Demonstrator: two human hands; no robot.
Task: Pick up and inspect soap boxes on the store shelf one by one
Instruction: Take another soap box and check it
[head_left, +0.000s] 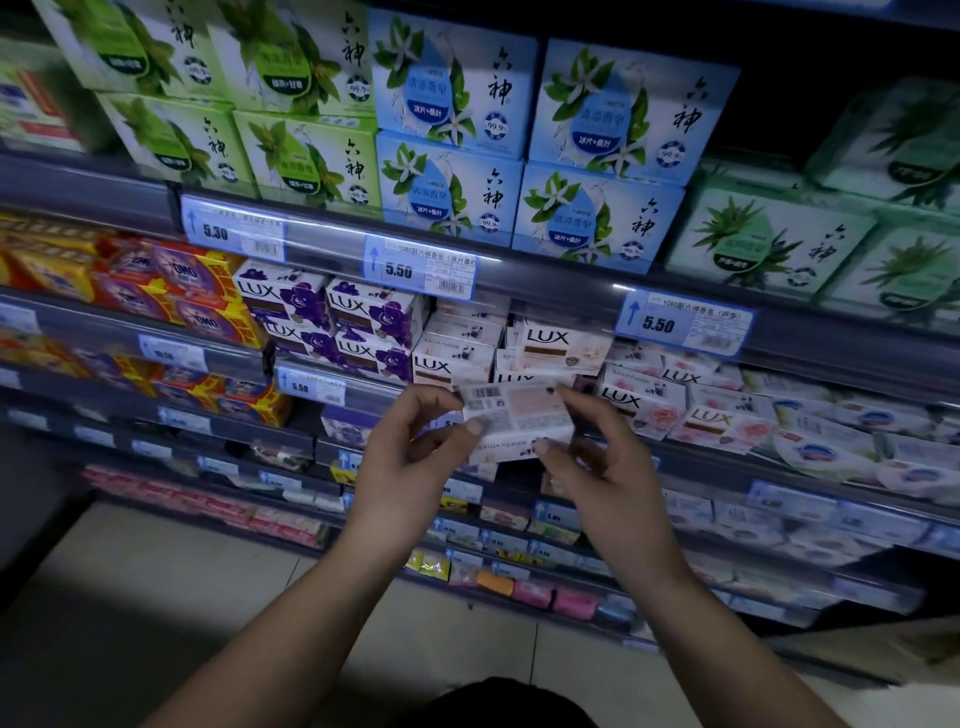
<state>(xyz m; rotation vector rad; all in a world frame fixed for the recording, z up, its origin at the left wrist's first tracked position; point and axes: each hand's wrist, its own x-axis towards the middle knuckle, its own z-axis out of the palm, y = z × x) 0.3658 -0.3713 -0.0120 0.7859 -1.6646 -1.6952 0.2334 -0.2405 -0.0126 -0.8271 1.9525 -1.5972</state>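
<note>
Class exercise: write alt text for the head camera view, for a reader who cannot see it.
Two bare hands, left hand and right hand, hold a white soap box barcode side up, before a store shelf of Lux soap boxes; green and blue boxes fill the shelf above.

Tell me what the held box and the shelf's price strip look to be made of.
Held box: likely thin printed cardboard with a slight sheen; it has crisp folded edges and a barcode printed on its flat face. Both hands, left and right, pinch its ends.
Price strip: seemingly clear glossy plastic over paper tags; bright glare streaks run along it, with a dark rail behind, perhaps metal.
</note>
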